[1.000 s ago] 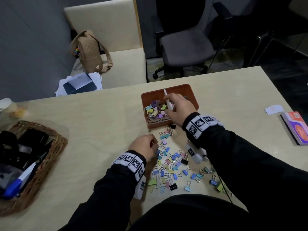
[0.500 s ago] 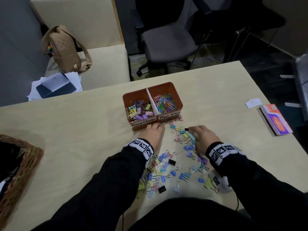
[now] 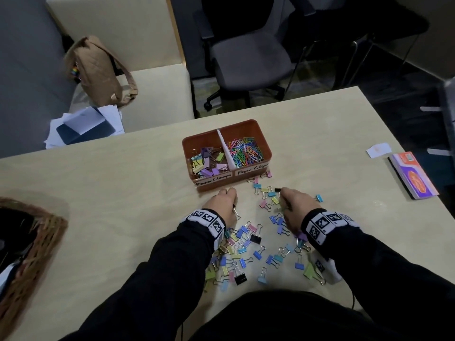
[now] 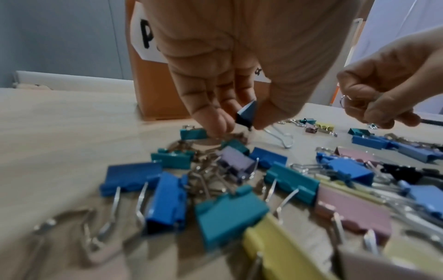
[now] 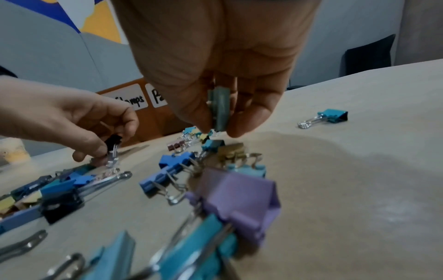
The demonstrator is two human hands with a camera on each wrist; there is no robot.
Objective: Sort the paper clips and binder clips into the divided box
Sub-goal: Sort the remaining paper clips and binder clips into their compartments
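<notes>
The orange divided box [image 3: 214, 187] stands mid-table. Its left half holds binder clips [image 3: 209, 163] and its right half holds coloured paper clips [image 3: 246, 152]. Several loose binder clips [image 3: 253, 242] lie scattered between the box and me. My left hand [image 4: 239, 122] is low over the pile just in front of the box and pinches a black binder clip [image 4: 245, 115]. My right hand [image 5: 217, 130] hovers over the clips to the right and pinches a grey-green binder clip [image 5: 219, 108] between thumb and fingers.
A wicker basket [image 3: 29, 242] sits at the table's left edge. A colourful booklet [image 3: 413, 175] and a white paper slip [image 3: 379, 150] lie at the right. Behind the table are a bench with a brown bag [image 3: 98, 72] and an office chair [image 3: 248, 57].
My right hand has come back from over the box to the loose clips and picked one up. My left hand has moved forward to the box front and pinched a black clip.
</notes>
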